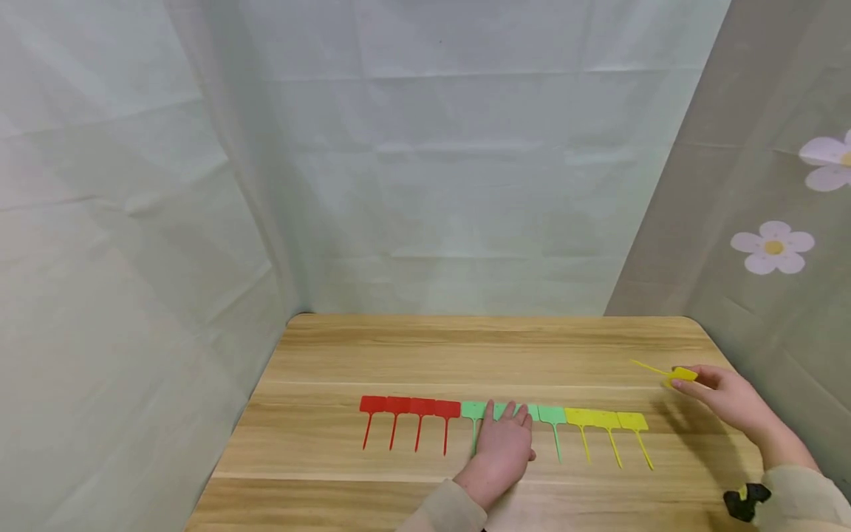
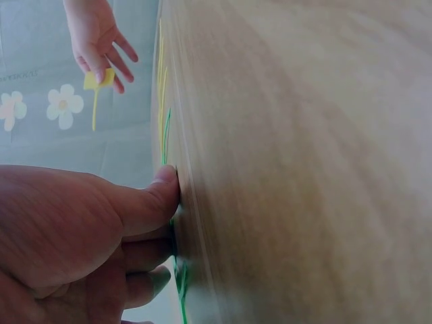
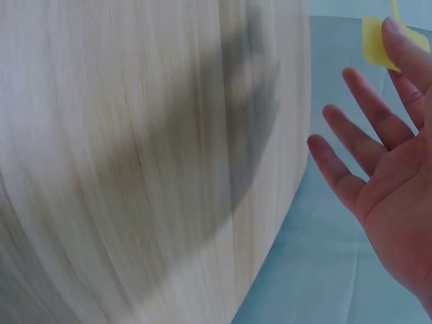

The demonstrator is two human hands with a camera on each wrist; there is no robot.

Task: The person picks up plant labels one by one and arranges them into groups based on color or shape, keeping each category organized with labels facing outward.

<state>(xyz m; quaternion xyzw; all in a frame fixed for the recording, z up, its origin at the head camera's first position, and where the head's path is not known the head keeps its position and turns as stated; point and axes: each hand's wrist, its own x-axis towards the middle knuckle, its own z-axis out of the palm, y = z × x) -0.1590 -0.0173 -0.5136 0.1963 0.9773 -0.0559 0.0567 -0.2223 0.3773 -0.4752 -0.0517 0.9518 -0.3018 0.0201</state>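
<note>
A row of flat plastic cable tie tags lies across the table, heads side by side and tails toward me. Several red tags (image 1: 397,405) are at the left, several green tags (image 1: 551,414) in the middle and three yellow tags (image 1: 606,420) at the right. My left hand (image 1: 504,443) rests over the green tags, fingers outstretched on their heads, hiding part of them. Above the table at the right, my right hand (image 1: 725,399) pinches another yellow tag (image 3: 372,42) by its head between thumb and forefinger, the other fingers spread. Its thin tail points left in the head view.
The wood-grain table (image 1: 319,502) has pale cloth hanging behind it and at both sides. White flowers (image 1: 773,247) are printed on the right cloth. A small black and yellow object (image 1: 746,501) shows beside my right sleeve.
</note>
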